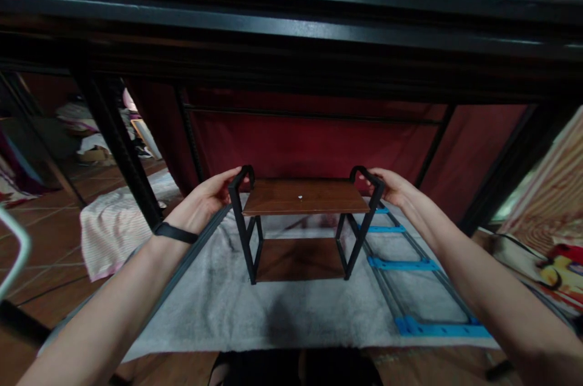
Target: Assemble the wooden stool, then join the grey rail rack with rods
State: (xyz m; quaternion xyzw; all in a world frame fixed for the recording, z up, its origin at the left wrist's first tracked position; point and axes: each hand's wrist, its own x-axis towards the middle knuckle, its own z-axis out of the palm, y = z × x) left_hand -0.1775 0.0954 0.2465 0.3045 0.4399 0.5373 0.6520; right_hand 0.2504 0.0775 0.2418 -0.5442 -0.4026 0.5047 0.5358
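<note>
Looks like a small two-tier rack (273, 196), with brown boards one above the other, black side frames curving over at the top, and a tiny white spot on the upper board. Stands upright with a pale towel (328, 313) beneath, a red cloth (296, 143) behind and a blue-barred frame (403, 265) to the right. Clamped at the rack's left end by the left hand (216, 189), with fingers around the bent bar; likewise gripped at the right end by the right hand (394, 186).
</note>
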